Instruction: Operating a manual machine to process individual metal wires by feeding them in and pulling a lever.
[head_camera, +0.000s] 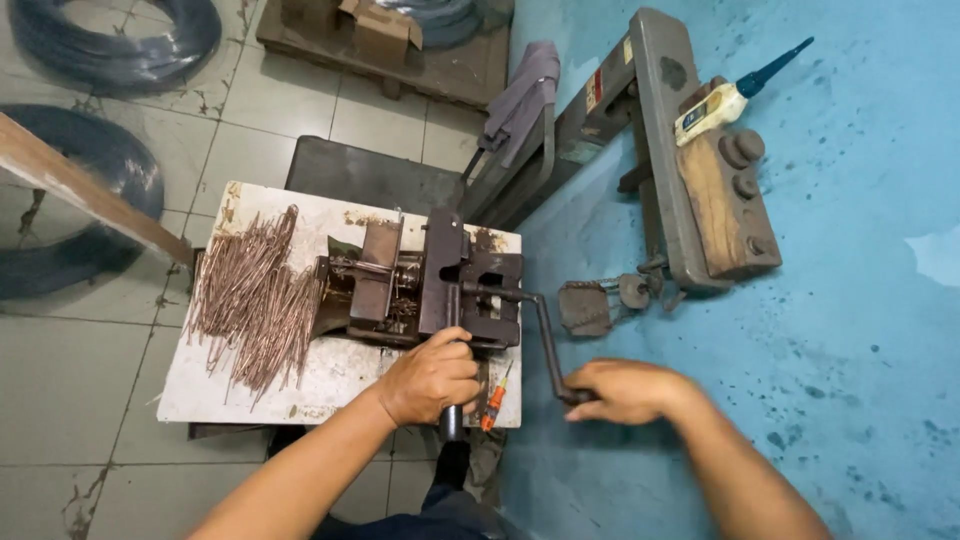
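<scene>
Both forearms are reaching in from below: the left hand (432, 378) is clenching the upright lever (452, 345) of the dark bending jig (432, 285) on the white worktop (200, 385), steadying it. Meanwhile the right hand (625, 390) is closing its fingers around the crank handle (548, 345), whose grip is being hidden, with copper wire pieces (255, 300) lying left of the jig.

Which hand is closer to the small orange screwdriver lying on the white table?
Left. The left hand grips a dark lever just beside the orange screwdriver, to its left. The right hand holds the crank handle off the table edge, farther right.
</scene>
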